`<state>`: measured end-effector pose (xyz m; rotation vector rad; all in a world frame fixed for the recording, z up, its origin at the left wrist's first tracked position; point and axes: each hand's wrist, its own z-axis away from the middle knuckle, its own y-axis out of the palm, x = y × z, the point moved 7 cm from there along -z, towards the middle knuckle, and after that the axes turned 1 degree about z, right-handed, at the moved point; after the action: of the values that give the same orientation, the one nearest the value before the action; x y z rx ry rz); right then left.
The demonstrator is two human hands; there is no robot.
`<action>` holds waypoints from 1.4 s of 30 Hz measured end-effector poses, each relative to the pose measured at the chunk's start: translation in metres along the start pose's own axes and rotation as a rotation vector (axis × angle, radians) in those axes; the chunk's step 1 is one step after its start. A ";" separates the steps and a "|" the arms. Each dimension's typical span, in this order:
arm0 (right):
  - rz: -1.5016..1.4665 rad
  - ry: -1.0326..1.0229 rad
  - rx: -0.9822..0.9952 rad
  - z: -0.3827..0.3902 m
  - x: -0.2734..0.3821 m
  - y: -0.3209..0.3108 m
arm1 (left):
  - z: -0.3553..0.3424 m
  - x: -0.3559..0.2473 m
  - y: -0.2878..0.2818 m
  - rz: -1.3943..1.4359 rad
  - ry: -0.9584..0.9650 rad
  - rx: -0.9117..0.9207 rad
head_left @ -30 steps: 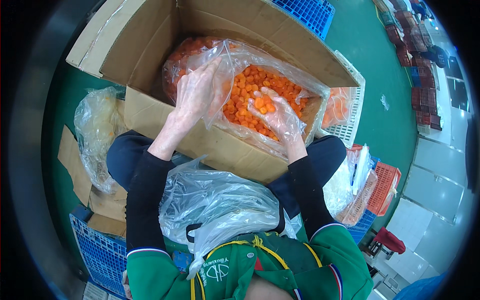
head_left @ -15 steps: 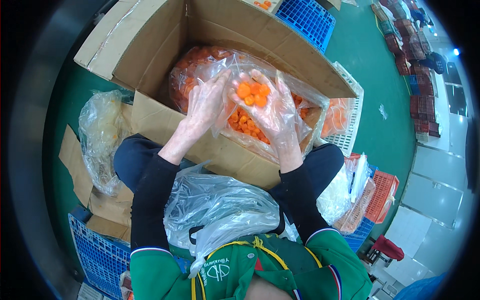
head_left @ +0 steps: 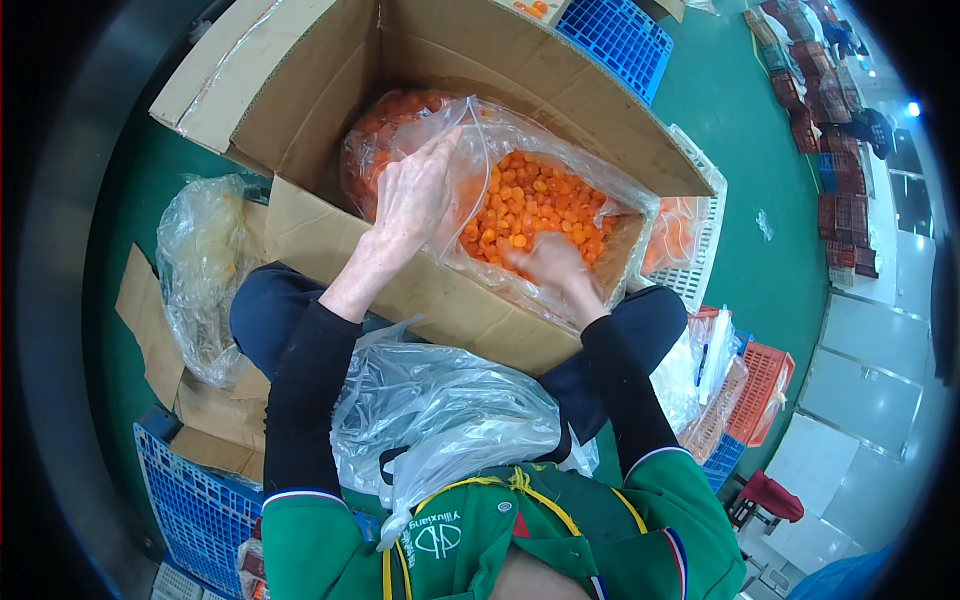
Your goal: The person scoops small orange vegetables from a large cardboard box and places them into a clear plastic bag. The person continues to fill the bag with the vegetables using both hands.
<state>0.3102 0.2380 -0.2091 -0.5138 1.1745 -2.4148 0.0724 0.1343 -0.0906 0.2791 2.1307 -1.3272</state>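
Observation:
A large cardboard box (head_left: 330,235) lies open in front of me, lined with clear plastic and filled with small round orange pieces (head_left: 545,195). My left hand (head_left: 412,195) is closed on the top of a clear plastic bag (head_left: 462,170), which hangs over the left part of the pile. Orange shows through the bag's film; I cannot tell whether pieces are inside it. Low at the near side of the pile is my right hand (head_left: 558,265), touching the orange pieces or just above them. Motion smears its fingers.
Crumpled clear plastic (head_left: 205,285) lies on cardboard at the left, above a blue crate (head_left: 195,500). More clear film (head_left: 440,400) covers my lap. A white crate (head_left: 712,215) and a red crate (head_left: 765,390) stand at the right, a blue one (head_left: 620,40) beyond the box.
My right hand, palm up with several orange pieces on it before, has turned over and dropped to the pile. Those pieces no longer show in it. My left hand stays nearly in place.

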 end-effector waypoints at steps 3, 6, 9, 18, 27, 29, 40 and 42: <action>0.112 -0.180 -0.220 0.009 0.004 0.042 | 0.000 -0.001 0.004 -0.003 0.010 0.016; -0.061 -0.310 -0.081 -0.003 0.000 0.059 | -0.002 -0.001 0.005 0.005 0.028 0.015; -0.531 -0.286 -0.029 -0.011 -0.025 0.069 | -0.003 0.000 0.011 -0.019 0.016 0.052; -1.925 -0.049 0.217 0.020 -0.017 0.019 | -0.001 -0.002 0.009 -0.025 -0.018 0.096; -2.308 -0.143 0.334 0.019 0.010 0.000 | -0.001 -0.003 0.008 -0.006 -0.031 0.102; -2.314 -0.159 0.340 0.019 0.013 0.000 | -0.001 -0.003 0.008 -0.015 -0.024 0.099; -2.222 -0.205 0.312 0.024 0.023 -0.006 | 0.001 -0.002 0.010 -0.031 0.002 0.081; -2.256 -0.196 0.329 0.021 0.021 -0.002 | 0.000 -0.004 0.010 -0.032 0.005 0.079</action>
<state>0.3018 0.2149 -0.1920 -2.8964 -0.7035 -3.3970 0.0804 0.1395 -0.0957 0.2820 2.0976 -1.4323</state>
